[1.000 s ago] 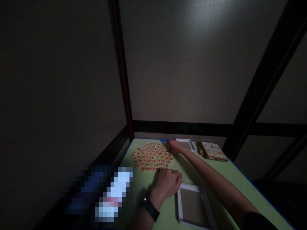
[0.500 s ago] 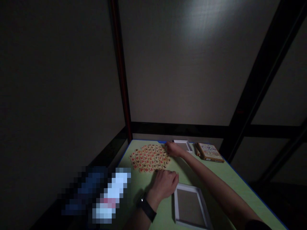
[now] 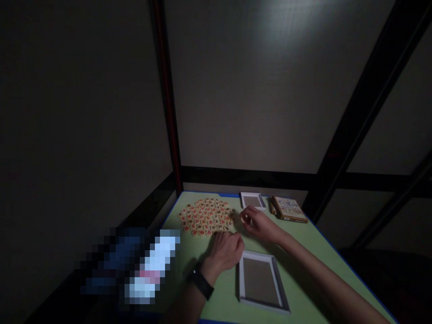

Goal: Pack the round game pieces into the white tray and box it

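Several round, pale wooden discs (image 3: 205, 216) with red and black characters lie packed in a flat cluster on the green tabletop (image 3: 189, 252). At the cluster's near edge, my left hand (image 3: 224, 249) rests with its fingers curled down. A dark wristband is on that wrist, and the fingertips are hidden under the hand. My right hand (image 3: 258, 223) is just off the cluster's right side, thumb and forefinger brought together in a pinch. Whatever sits between those fingertips is too small and dim to make out.
An open shallow white-rimmed tray (image 3: 239, 281) lies close by on the right. Farther back stand a similar box part (image 3: 242, 200) and a printed box (image 3: 290, 209). Dark panelled walls rise behind the table. A blurred bright patch (image 3: 150, 265) is at lower left.
My right hand has drawn back toward me from the cluster's far right edge, its fingers now in a pinch. My left hand stays at the near edge. The view has shifted slightly.
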A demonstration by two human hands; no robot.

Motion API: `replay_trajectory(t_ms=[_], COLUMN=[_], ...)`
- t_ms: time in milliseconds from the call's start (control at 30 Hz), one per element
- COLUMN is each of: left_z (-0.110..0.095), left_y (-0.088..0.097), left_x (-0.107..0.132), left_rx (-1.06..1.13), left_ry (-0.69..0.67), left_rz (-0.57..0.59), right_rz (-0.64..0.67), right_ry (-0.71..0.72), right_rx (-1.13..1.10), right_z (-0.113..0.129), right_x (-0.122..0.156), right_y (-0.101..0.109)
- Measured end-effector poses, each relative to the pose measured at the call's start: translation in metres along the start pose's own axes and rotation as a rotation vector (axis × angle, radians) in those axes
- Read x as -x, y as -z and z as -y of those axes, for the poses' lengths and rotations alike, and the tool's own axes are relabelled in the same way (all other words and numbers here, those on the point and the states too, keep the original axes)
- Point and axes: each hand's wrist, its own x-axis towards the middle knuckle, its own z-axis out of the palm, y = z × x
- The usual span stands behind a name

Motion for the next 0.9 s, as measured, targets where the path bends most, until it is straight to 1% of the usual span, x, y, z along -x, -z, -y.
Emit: replay_trajectory(t_ms=[67,133,200,267,367,500,733,900], left_z=[0.002,0.004,0.006,0.007,0.008,0.01,0.014,0.013], left_y=[0.0,0.0,0.0,0.001,0.002,0.002,-0.005,-0.003], left_x=[0.0,0.0,0.0,-0.001,-0.002,-0.003,-0.005,-0.005], left_rx=[0.035,0.07,0.095,0.129,0.199,0.25,0.279,0.255], left_ry=[-0.01,-0.027,-0.039,-0.043,-0.046,-0.048,-0.081,-0.067], left_rz=[0.01,0.019,0.024,0.032,0.041,0.036,0.037,0.05], right_rz=[-0.009,0.01,0.024,0.037,0.063,0.052,0.006,0.014], right_ry=[0.028,0.024,0.001,-0.01,0.015,0.086,0.11,0.075], right_rx=[-0.056,-0.091,-0.105,-0.106,-0.08,-0.074,-0.07,-0.049], right_z=[0.012,0.022,0.03,0.036,0.04,0.04,0.032,0.034], right_x=[0.027,0.048,0.063,0.07,0.073,0.073,0.074,0.073], right_y=[0.001,-0.001,-0.008,-0.017,-0.029,-0.039,-0.048,-0.048])
